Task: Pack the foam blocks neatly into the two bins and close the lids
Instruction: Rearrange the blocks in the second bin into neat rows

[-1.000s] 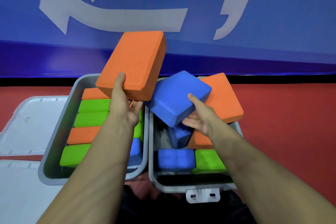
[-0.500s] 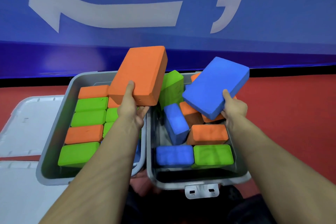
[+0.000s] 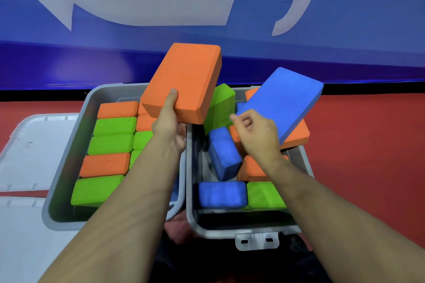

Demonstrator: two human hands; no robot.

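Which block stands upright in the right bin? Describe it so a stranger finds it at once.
Start at the right bin, the grey one whose blocks lie jumbled. At its far left corner stands the green block, on end and tilted. Every other block there lies lower.

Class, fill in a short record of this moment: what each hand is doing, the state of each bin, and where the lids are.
left hand: grips orange block, raised over left bin
right hand: at lower edge of tilted blue block; grip unclear
left bin: blocks in tidy rows
right bin: blocks jumbled
lids: off, left of the bins
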